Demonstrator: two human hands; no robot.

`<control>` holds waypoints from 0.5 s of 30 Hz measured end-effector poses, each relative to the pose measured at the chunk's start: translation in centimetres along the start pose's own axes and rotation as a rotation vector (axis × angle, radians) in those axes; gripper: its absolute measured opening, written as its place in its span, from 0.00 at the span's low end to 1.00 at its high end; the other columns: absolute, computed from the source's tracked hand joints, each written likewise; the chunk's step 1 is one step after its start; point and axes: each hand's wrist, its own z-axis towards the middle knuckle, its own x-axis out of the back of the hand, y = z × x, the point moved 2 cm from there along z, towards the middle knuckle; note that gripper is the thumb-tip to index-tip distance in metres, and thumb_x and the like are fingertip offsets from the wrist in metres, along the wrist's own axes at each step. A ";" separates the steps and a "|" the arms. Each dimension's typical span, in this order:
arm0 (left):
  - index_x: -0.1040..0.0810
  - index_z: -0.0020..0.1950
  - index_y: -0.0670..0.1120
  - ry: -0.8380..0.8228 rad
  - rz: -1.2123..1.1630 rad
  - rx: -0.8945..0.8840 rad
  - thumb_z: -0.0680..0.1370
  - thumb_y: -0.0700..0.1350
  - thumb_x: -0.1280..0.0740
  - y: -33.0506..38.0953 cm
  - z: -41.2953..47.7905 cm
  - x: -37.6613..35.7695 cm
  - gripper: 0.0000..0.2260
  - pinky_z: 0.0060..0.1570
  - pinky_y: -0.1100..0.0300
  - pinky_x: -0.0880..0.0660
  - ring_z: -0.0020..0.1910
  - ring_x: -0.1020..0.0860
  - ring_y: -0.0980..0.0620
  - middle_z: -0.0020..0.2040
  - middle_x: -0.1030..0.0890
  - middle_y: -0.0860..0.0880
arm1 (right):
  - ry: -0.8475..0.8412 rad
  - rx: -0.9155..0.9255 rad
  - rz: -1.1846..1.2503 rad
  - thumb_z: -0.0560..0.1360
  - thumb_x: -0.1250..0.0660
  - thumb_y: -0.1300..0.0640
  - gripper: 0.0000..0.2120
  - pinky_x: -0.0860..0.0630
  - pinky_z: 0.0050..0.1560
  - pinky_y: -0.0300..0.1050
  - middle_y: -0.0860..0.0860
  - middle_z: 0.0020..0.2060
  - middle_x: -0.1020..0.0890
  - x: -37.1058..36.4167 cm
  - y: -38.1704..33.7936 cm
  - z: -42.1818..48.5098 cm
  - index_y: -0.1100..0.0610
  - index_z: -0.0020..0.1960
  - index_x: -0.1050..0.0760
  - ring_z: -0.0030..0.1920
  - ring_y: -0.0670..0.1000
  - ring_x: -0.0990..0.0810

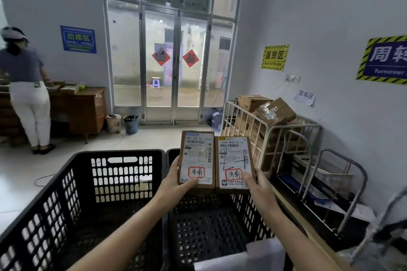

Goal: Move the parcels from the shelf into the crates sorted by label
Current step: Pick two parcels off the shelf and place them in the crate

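Both forearms are stretching over the right crate [209,226], each hand pinching one parcel by its near short end. Left hand [176,183] is pressing its thumb on the label face of the left parcel [196,156], fingers going behind it, out of sight. Right hand [258,186] is gripping the right parcel [234,160] the same way.

Parcels are sitting side by side in the air, long edges touching, above the right crate's far half, with the left crate [119,154] just beside.

Long axes are running near to far, far ends tilting up. Labels are facing the camera, barcodes toward the far end, red-boxed handwritten marks at the near end, both reading alike.

Judging by the one-handed end pinch, these are handling as flat, stiff, light cardboard. Label faces are looking glossy, possibly slick under a thumb. Gripping across the long edges is looking like the safer hold
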 end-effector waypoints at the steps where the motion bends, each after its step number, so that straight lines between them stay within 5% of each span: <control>1: 0.46 0.73 0.55 0.005 -0.002 0.025 0.74 0.45 0.31 -0.5 1.2 -0.4 0.33 0.65 0.49 0.29 0.57 0.24 0.56 0.55 0.24 0.59 | -0.010 -0.013 -0.003 0.78 0.40 0.53 0.18 0.24 0.49 0.39 0.48 0.51 0.19 0.1 0.8 1.4 0.56 0.66 0.32 0.51 0.46 0.20; 7: 0.40 0.71 0.51 0.037 -0.005 0.173 0.73 0.41 0.30 -4.4 7.5 -2.4 0.30 0.65 0.49 0.29 0.59 0.24 0.53 0.57 0.23 0.55 | -0.093 -0.168 0.025 0.79 0.40 0.53 0.15 0.26 0.50 0.42 0.49 0.49 0.20 -0.2 6.2 9.2 0.56 0.63 0.32 0.51 0.50 0.21; 12: 0.37 0.66 0.48 0.096 -0.021 0.332 0.73 0.37 0.31 -9.2 11.2 -4.2 0.25 0.58 0.61 0.28 0.55 0.25 0.55 0.52 0.24 0.56 | -0.146 -0.294 -0.001 0.78 0.40 0.53 0.15 0.26 0.43 0.41 0.50 0.48 0.19 -1.3 11.7 13.7 0.58 0.63 0.30 0.49 0.50 0.20; 15: 0.35 0.67 0.48 0.167 0.012 0.458 0.71 0.39 0.30 -12.6 12.5 -4.9 0.27 0.64 0.52 0.29 0.57 0.24 0.52 0.51 0.24 0.55 | -0.176 -0.379 -0.033 0.78 0.39 0.53 0.17 0.26 0.42 0.41 0.51 0.46 0.19 -2.3 15.0 15.5 0.60 0.64 0.30 0.47 0.50 0.20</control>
